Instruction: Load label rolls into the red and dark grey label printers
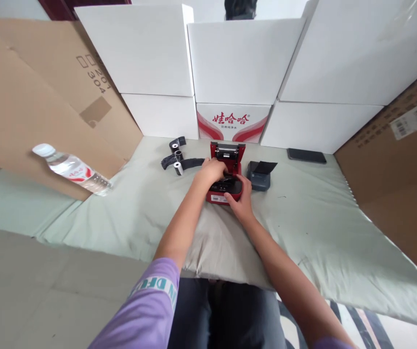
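- Dead centre on the pale green cloth (302, 228): a small red printer (226, 182), lid tipped up at the back, roller bar showing across the top.
- The left hand (213, 170) is over the open bay, fingers curled down onto or into it; whether they pinch anything cannot be told from here.
- The right hand (242, 196) cups the printer's front right corner, palm against the casing, thumb lying on the dark front panel — a bracing hold, not a lift.
- Judged from this, the step in hand is work inside the open paper bay, one hand steadying while the other works inside.
- The next move calls for a light touch: the body kept flat on the soft cloth, the raised lid left clear of the fingers.
- Just to the right sits a dark grey printer (259, 174) with black paper sticking out.
- To the left, near but apart, lie black label rolls (177, 162), white cores showing.
- Further out: a water bottle (72, 169) on its side against brown cardboard, a dark phone (306, 155) at the back right, white boxes (244, 60) walling the scene.
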Demonstrator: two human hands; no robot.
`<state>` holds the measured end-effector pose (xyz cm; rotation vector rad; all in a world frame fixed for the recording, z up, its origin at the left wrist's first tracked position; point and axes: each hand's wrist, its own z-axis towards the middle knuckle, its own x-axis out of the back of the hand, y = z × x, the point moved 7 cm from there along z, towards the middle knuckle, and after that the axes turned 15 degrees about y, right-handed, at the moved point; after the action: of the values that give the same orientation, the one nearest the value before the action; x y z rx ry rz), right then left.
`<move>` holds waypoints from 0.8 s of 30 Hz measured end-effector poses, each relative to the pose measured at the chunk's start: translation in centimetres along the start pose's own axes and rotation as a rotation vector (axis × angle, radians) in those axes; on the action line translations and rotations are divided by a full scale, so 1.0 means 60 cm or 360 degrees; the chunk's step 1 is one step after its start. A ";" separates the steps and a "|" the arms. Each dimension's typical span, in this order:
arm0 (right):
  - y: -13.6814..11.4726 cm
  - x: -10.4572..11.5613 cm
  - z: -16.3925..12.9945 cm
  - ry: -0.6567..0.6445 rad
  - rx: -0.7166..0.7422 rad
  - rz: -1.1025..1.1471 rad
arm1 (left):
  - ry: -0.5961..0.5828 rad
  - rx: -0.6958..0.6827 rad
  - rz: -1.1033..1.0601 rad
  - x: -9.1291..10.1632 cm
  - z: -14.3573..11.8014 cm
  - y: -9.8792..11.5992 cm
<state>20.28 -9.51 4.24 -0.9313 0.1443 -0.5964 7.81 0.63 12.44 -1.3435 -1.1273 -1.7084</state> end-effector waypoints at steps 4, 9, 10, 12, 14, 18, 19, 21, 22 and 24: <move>0.002 -0.002 -0.001 0.0000 0.0018 -0.0001 | -0.0086 -0.0074 0.0147 0.021 -0.017 0.015; 0.006 -0.003 0.001 0.0019 0.0048 0.0008 | 0.0003 -0.0238 -0.0249 0.059 -0.028 0.011; 0.007 -0.003 0.001 0.0026 0.0057 0.0011 | 0.0077 -0.0264 -0.0326 0.073 -0.033 0.009; 0.008 -0.004 0.002 0.0040 0.0078 0.0015 | 0.0235 -0.0256 -0.0458 0.103 -0.047 -0.002; 0.008 -0.004 0.003 0.0053 0.0080 0.0009 | 0.0386 -0.0192 -0.0607 0.130 -0.063 -0.018; 0.005 -0.004 0.003 0.0027 0.0012 0.0013 | 0.0761 0.0003 -0.0941 0.173 -0.086 -0.069; 0.004 -0.004 0.003 0.0011 -0.0001 0.0021 | 0.0879 0.0073 -0.0999 0.181 -0.088 -0.085; 0.002 -0.003 0.002 -0.0005 -0.0016 0.0030 | 0.1130 0.0232 -0.1065 0.191 -0.090 -0.120; 0.001 -0.003 0.002 -0.0011 -0.0018 0.0029 | 0.1254 0.0311 -0.1078 0.194 -0.089 -0.136; 0.000 -0.003 0.003 -0.0020 -0.0018 0.0017 | 0.1469 0.0460 -0.1085 0.191 -0.087 -0.167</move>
<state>20.21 -9.27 4.30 -0.9445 0.1411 -0.5803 -5.85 -0.20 20.94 0.1115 -1.2211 -2.1434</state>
